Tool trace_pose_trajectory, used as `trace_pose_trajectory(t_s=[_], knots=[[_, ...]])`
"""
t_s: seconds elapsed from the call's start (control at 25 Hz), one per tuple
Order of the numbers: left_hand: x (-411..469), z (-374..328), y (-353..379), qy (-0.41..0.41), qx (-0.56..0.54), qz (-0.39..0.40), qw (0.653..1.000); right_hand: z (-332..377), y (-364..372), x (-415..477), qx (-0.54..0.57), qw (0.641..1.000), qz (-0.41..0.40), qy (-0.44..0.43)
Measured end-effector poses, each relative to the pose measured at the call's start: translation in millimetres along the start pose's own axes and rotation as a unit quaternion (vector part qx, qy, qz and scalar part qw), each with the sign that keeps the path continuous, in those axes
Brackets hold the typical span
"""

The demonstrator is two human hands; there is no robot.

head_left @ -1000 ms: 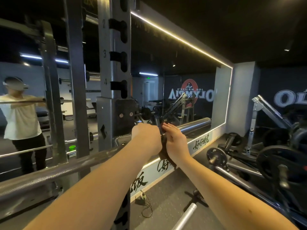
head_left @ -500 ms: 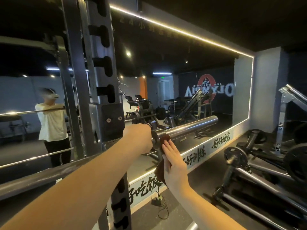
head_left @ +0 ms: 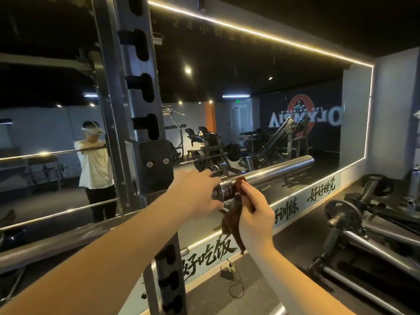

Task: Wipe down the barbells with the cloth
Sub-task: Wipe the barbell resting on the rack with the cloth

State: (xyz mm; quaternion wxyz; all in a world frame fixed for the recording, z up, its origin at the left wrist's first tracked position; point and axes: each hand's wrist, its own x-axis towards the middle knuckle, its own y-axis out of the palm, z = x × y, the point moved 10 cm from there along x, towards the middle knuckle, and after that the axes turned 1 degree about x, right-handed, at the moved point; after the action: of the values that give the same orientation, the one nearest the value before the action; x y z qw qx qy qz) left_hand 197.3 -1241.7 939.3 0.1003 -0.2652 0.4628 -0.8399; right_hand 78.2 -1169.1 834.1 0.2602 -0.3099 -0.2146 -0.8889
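Observation:
A steel barbell (head_left: 277, 170) lies across the rack, its shiny sleeve pointing right and its shaft running down to the lower left. My left hand (head_left: 197, 192) grips the bar at the inner collar, fingers wrapped over the ringed steel. My right hand (head_left: 254, 214) pinches a brown cloth (head_left: 234, 221) and holds its top corner against the sleeve just right of the collar. The rest of the cloth hangs loose below the bar.
The grey rack upright (head_left: 136, 110) with its black bar hook (head_left: 156, 167) stands just left of my hands. A wall mirror (head_left: 250, 110) behind reflects the gym and a person. Plate-loaded machines (head_left: 345, 221) crowd the floor at right. A cable (head_left: 236, 285) lies below.
My view has swung left and closer. My right hand has slid lower and now holds the cloth at the sleeve beside the collar. The left hand stays on the bar.

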Motion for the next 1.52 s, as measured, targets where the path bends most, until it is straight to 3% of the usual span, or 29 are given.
trace_pose_trajectory(t_s=[0.24, 0.48, 0.68, 0.92, 1.12, 1.2, 1.32, 1.44, 1.52], knots=[[19, -2, 8, -0.042, -0.018, 0.029, 0.999, -9, 2, -4, 0.005, 1.0, 0.002, -0.007], [37, 9, 11, -0.09, -0.102, -0.001, 0.991, -7, 2, -3, 0.004, 1.0, -0.004, -0.025], [46, 19, 35, -0.11, -0.206, 0.081, 0.969, -2, 5, 2, 0.006, 0.999, 0.005, -0.04], [56, 24, 39, -0.091, -0.234, 0.203, 0.946, 4, -4, 5, -0.002, 0.999, -0.016, -0.049], [48, 26, 51, -0.11, -0.336, 0.29, 0.889, 11, 14, -13, -0.064, 0.992, 0.015, -0.104], [45, 31, 49, -0.103, -0.33, 0.269, 0.899, 6, 24, -20, -0.101, 0.988, 0.038, -0.111], [37, 43, 34, -0.074, -0.265, 0.199, 0.94, 28, 46, 9, -0.154, 0.978, 0.088, -0.106], [29, 44, 26, -0.068, -0.223, 0.163, 0.959, 49, 72, 47, -0.316, 0.933, 0.143, -0.09], [27, 42, 26, -0.076, -0.196, 0.146, 0.967, 51, 77, 43, -0.322, 0.927, 0.158, -0.111]])
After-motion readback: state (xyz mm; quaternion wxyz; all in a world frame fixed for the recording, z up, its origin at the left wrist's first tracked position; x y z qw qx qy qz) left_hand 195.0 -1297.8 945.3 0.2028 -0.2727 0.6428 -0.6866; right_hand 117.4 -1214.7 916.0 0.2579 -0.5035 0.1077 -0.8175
